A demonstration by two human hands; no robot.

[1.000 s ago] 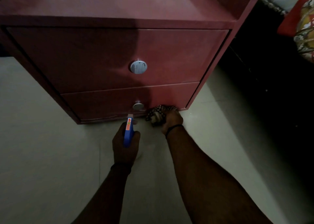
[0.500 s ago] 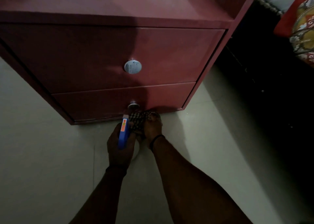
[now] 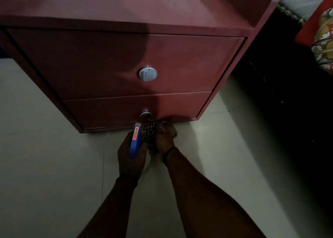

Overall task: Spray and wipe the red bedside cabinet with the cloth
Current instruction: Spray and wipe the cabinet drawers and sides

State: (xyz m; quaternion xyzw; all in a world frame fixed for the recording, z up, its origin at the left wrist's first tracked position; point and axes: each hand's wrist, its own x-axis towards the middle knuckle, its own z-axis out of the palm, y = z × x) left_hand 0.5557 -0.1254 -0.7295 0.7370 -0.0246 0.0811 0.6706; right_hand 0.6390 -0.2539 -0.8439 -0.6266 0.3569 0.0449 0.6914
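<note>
- R hand (image 3: 165, 140) w/ checked cloth (image 3: 153, 132) slid left along bottom edge of lower drawer (image 3: 108, 111): from near its right corner 1 s ago to just below the knob (image 3: 146, 115).
- Hands were apart; now R hand is against L hand (image 3: 130, 156) & cloth touches blue spray bottle (image 3: 135, 142).

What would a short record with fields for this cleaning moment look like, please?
cabinet: red bedside cabinet, two drawers, both closed
knobs: upper knob; lower knob
left hand: grips blue spray bottle, nozzle toward the cabinet
right hand: holds checked cloth at the cabinet's bottom front edge
floor: pale tiles
right of cabinet: patterned red bedding
lighting: dim
</note>
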